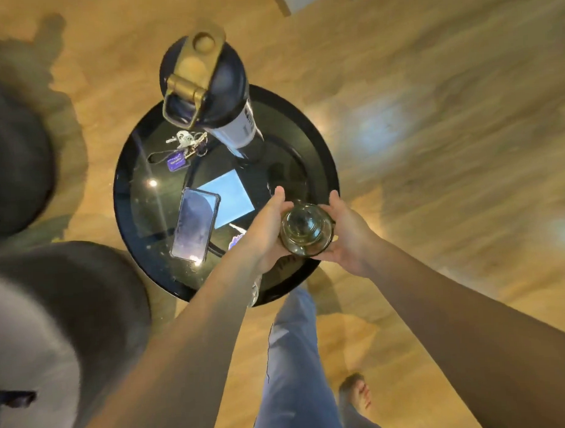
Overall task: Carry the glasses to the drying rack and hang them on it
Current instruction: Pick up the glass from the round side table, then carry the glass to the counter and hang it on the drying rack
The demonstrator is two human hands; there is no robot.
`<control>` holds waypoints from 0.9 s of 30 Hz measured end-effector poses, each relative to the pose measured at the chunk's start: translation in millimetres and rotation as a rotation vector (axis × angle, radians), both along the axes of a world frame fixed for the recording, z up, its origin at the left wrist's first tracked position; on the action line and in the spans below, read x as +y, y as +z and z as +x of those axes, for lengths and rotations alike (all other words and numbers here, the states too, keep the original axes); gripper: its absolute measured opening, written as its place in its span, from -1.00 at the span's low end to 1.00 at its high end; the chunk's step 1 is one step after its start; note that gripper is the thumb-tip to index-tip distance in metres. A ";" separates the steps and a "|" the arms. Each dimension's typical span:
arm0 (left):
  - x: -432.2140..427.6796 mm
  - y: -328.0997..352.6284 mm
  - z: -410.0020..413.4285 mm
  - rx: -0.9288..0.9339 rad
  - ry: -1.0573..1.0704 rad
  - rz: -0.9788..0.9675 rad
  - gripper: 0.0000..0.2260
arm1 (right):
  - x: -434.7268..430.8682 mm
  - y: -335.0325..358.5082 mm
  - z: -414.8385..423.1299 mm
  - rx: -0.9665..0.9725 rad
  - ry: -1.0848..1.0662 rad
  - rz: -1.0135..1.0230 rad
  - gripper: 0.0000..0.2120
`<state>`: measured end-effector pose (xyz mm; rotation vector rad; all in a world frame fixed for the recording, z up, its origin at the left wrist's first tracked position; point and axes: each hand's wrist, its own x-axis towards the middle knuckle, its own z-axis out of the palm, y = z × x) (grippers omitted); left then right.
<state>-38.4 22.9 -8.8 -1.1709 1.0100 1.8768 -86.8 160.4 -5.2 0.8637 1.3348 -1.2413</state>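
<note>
Greenish glass (306, 229) sits cupped between our left hand (265, 229) and right hand (349, 230), above the black round tabletop (135, 174).

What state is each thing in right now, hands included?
glass: upright, cupped between both hands above the table edge.
left hand: against the glass's side.
right hand: against the opposite side.
bottle: standing, lid flipped open.
phone: flat, screen dark.
keys: lying loose.
</note>
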 end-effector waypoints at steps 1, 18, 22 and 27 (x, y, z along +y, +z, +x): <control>6.0 19.5 -6.3 0.031 -0.019 -0.003 -0.37 | 11.1 19.8 -5.9 0.039 0.001 0.003 -0.48; 346.6 318.6 -152.6 0.716 -0.580 -0.059 -0.55 | 394.1 315.5 -56.1 0.818 -0.457 -0.095 -0.73; 456.9 371.1 -172.9 0.890 -0.569 0.020 -0.47 | 504.9 350.9 -72.7 0.954 -0.538 -0.245 -0.44; 572.0 397.8 -202.1 1.157 -0.716 -0.019 -0.50 | 626.1 373.9 -100.1 1.224 -0.367 -0.164 -0.33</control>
